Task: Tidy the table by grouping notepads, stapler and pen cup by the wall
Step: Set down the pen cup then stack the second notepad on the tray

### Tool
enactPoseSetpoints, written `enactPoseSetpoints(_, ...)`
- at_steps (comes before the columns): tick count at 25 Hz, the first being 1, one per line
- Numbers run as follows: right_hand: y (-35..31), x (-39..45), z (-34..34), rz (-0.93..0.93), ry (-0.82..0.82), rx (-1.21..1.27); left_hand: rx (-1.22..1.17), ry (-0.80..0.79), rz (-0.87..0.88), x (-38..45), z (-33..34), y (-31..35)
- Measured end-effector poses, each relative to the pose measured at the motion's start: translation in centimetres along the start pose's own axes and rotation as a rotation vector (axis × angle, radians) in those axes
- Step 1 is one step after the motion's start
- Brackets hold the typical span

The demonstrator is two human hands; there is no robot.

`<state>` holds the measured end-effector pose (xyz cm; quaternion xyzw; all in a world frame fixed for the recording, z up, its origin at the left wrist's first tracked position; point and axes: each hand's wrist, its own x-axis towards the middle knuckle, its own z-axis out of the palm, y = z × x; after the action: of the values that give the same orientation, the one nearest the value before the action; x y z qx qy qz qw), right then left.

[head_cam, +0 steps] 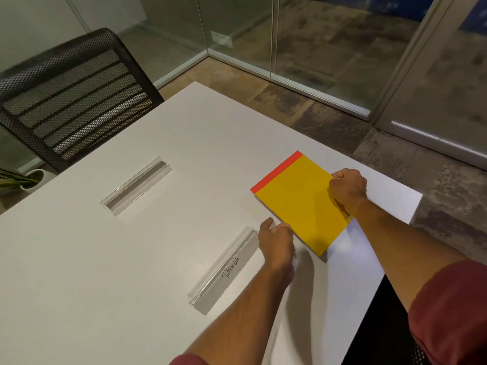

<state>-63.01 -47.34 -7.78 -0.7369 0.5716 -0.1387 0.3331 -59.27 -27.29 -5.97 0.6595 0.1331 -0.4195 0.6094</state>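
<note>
Yellow notepad (300,204) with red binding being held over desk (105,259) corner: left hand (275,239) gripping near edge, right hand (347,187) pinching far corner. Keeping pad level, both grips firm while carrying toward wall.

Even indoor light is falling from above, and the picture is staying sharp throughout.

The white table (110,259) is glowing bright without harsh glare, while the floor and glass wall (316,43) far off are sitting dimmer, the glass carrying faint reflections. Soft shadows are pooling under the yellow notepad (300,201) and beside the forearms. Wide-angle distortion is bending straight lines near the edges.
</note>
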Motion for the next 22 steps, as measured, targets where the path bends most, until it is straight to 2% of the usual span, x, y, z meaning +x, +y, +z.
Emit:
enactPoseSetpoints(5, -1.6, -1.9, -1.7, -0.003, 0.012, 0.133, 0.058, 0.057, 0.127, -1.2, -1.2, 1.5)
enactPoseSetpoints(11, -4.7, -5.6, -2.1, -0.057, -0.069, 0.207, 0.159, 0.116, 0.255, -3.0, -6.0, 3.5)
enactPoseSetpoints(14, -6.9, -7.3, -2.1, -0.079, -0.208, 0.226, 0.144, 0.158, 0.310, -4.3, -9.6, 4.6)
enactPoseSetpoints(19, -11.4, -11.2, -1.2, -0.071, -0.574, 0.355, 0.083, 0.208, 0.360, -6.1, -17.1, 5.8)
enactPoseSetpoints(22, -13.6, -14.2, 0.5, -0.132, -0.713, 0.331, 0.068, 0.267, 0.382, -7.5, -22.2, 5.8)
